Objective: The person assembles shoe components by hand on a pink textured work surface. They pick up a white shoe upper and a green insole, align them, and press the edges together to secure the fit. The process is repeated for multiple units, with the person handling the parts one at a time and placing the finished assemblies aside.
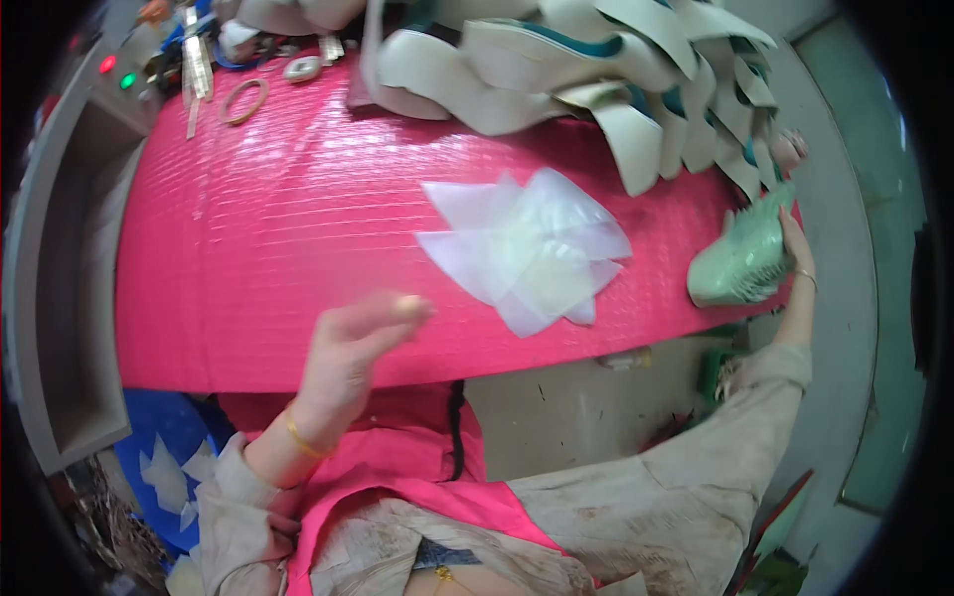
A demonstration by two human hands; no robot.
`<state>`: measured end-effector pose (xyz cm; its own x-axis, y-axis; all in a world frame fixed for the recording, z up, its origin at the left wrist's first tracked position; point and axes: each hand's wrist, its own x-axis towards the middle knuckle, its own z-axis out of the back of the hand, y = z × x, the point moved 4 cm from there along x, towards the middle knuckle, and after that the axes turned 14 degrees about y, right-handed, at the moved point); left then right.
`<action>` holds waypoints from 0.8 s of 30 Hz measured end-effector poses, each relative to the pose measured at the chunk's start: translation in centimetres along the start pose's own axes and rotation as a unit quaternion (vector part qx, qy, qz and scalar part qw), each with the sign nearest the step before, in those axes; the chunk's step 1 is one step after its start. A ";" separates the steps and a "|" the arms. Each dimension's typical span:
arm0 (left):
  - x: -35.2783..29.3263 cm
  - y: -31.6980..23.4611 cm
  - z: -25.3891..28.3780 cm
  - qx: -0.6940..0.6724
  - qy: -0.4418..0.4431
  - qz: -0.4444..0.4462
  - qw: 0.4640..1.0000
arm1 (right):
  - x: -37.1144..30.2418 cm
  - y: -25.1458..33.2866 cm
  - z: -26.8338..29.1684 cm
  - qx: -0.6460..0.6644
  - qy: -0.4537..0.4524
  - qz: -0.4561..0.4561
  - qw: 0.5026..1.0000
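Observation:
At the right edge of the pink table, my right hand (792,242) is closed around a glossy pale green shoe-shaped form (737,260) with a fringed, ridged side. Its toe points left, and some of my fingers are hidden behind it. My left hand (360,348) hangs over the table's near edge, smeared by motion; its fingers are bent, and whether they hold anything does not show. Between my hands lies a loose, fanned pile of translucent white sheets (542,248), touched by neither hand.
Cream shoe uppers (537,79) with teal linings are heaped along the far side of the pink-covered table (229,298). A tape roll (244,101) and small tools lie far left. A grey tray (79,258) edges the left side. Below it, a blue bin (149,437) holds white scraps.

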<state>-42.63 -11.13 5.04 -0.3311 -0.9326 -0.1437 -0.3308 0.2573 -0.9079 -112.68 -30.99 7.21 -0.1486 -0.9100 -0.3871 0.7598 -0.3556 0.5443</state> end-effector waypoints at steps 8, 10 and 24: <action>0.2 -6.3 7.9 0.121 -0.076 0.015 0.990 | -12.5 35.9 -21.5 0.014 0.123 0.366 0.922; 2.9 -8.5 9.3 0.174 -0.040 0.002 0.984 | -12.6 41.9 -26.8 0.022 0.213 0.402 0.890; 25.8 -8.3 5.8 0.665 -0.028 -0.209 0.717 | -2.1 48.2 -24.1 -0.041 -0.010 0.243 0.969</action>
<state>-43.34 -38.80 6.62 -0.4009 -0.8760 0.2682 0.7554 -0.4817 -0.4441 -60.56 -41.11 16.32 0.2273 -0.9700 -0.0859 0.7905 0.1323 0.5980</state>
